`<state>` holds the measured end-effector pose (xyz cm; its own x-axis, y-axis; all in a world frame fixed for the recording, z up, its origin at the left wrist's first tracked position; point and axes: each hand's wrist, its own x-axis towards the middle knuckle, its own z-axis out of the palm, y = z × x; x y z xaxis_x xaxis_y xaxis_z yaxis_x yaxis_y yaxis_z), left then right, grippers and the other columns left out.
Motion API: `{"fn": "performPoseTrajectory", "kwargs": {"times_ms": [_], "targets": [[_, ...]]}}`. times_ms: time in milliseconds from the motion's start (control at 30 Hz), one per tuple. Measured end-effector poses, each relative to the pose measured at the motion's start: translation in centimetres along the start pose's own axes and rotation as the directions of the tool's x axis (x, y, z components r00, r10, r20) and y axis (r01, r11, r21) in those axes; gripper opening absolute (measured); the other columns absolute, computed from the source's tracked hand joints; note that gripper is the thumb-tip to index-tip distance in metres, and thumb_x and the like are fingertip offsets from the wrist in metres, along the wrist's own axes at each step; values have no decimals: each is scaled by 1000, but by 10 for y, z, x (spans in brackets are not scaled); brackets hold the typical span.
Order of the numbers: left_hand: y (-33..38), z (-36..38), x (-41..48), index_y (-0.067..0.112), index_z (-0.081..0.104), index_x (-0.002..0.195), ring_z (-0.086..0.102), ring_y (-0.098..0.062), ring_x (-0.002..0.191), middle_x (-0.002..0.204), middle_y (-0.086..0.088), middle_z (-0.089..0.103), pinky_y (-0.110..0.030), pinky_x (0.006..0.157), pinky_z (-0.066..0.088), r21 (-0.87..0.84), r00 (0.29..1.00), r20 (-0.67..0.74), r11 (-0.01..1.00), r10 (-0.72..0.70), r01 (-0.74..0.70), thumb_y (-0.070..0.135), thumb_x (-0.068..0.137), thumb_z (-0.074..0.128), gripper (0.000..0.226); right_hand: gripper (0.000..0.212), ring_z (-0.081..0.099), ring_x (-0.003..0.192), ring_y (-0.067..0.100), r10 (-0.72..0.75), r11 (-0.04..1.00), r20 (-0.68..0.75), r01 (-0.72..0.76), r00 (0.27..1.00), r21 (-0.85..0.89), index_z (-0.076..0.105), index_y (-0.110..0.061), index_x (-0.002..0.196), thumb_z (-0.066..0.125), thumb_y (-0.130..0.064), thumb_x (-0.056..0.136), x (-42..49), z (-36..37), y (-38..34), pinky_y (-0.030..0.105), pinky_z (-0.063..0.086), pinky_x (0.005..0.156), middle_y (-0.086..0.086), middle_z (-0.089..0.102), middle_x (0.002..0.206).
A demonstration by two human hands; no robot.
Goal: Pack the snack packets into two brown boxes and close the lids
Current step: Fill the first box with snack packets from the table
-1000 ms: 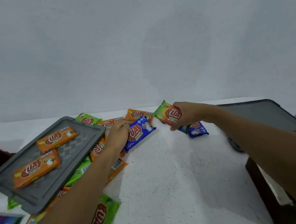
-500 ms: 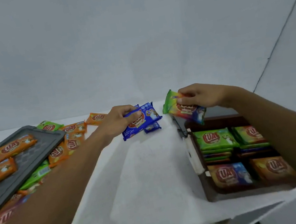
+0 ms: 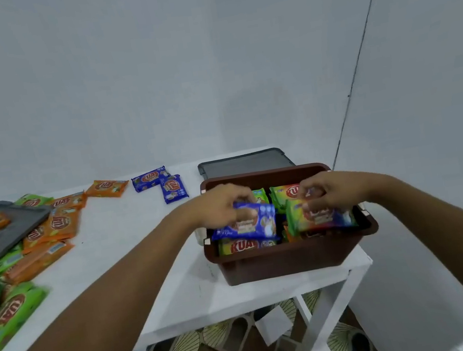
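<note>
We hold one packet in each hand over the open brown box (image 3: 291, 256): our left hand (image 3: 217, 208) pinches a blue packet (image 3: 247, 224) by its upper edge, and our right hand (image 3: 333, 192) grips a green packet (image 3: 318, 216) the same way. Both packets hang just above the layer already packed, so the step in hand, as we judge it, is laying them down.

The box sits at the right end of the white table (image 3: 133, 251), near the corner, so we should press straight down and not outward, or it may slide toward the edge. It looks close to full; we want each packet flat and label up, the blue one on the left stack and the green one on the right, with nothing rising above the rim, or the grey lid (image 3: 246, 163) lying behind the box will not seat.

Many packets still wait on the left, some on a second grey lid (image 3: 3, 238), and two blue ones (image 3: 158, 183) lie near the box.
</note>
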<state>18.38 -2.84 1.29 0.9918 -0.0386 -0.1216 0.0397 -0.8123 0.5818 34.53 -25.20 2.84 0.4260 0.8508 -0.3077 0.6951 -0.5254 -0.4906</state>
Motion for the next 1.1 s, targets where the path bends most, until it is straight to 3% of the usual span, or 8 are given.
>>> {"fn": "performPoseTrajectory", "kwargs": {"times_ms": [67,167,300,433,600,700,800,1100], "targets": [[1,14,4,15,60,112,61,-19,92,107,-3,61,-29,72,54,251,997,70,968,-21,3,34,97,55,25,14,61,75,4,-35,992,15,36,999,-119,64,-21,103,58,-30,95,-1,11,3,15,45,62,-12,62,80],[-2,26,6,23,63,113,59,-17,94,108,1,66,-36,76,52,561,997,49,827,-67,28,45,98,46,32,22,60,89,8,-52,960,-9,47,999,-277,67,-22,115,57,-28,96,1,23,9,21,48,80,-8,66,94],[-1,30,4,28,62,120,59,-16,99,112,3,66,-29,71,43,587,998,35,809,-51,21,48,98,43,35,25,56,88,6,-79,938,-24,66,997,-341,66,-24,119,59,-27,95,-2,27,16,26,48,89,-10,63,97],[1,32,3,29,61,121,59,-16,101,113,4,66,-33,79,49,577,994,87,817,-68,5,47,99,43,34,24,57,79,0,-94,949,-27,81,995,-305,66,-25,117,60,-25,94,-4,26,22,25,49,86,-17,61,85],[0,28,6,19,65,104,58,-12,85,97,2,64,-32,73,49,391,993,-113,920,42,5,37,99,48,25,20,61,79,3,-135,957,-193,78,972,-280,66,-24,112,62,-26,93,1,23,21,23,51,74,-11,67,87],[-4,22,11,21,62,109,56,-15,95,106,3,56,-31,75,49,472,960,-270,879,68,71,35,93,59,22,26,59,87,8,-159,923,-303,32,940,-385,63,-26,116,64,-28,90,6,20,22,28,53,76,-8,65,100],[-10,19,17,21,57,123,53,-16,108,120,3,52,-27,76,46,555,964,-265,820,19,137,37,89,64,38,37,58,105,17,-146,867,-284,-15,948,-498,58,-25,123,67,-28,87,15,16,27,33,52,86,-3,61,120],[-14,23,36,24,50,129,56,-17,103,119,3,54,-28,72,42,634,956,-294,749,3,192,50,83,67,56,30,57,96,14,-201,827,-361,-40,910,-560,57,-25,113,65,-36,86,30,23,40,27,48,75,-5,61,112]]}}
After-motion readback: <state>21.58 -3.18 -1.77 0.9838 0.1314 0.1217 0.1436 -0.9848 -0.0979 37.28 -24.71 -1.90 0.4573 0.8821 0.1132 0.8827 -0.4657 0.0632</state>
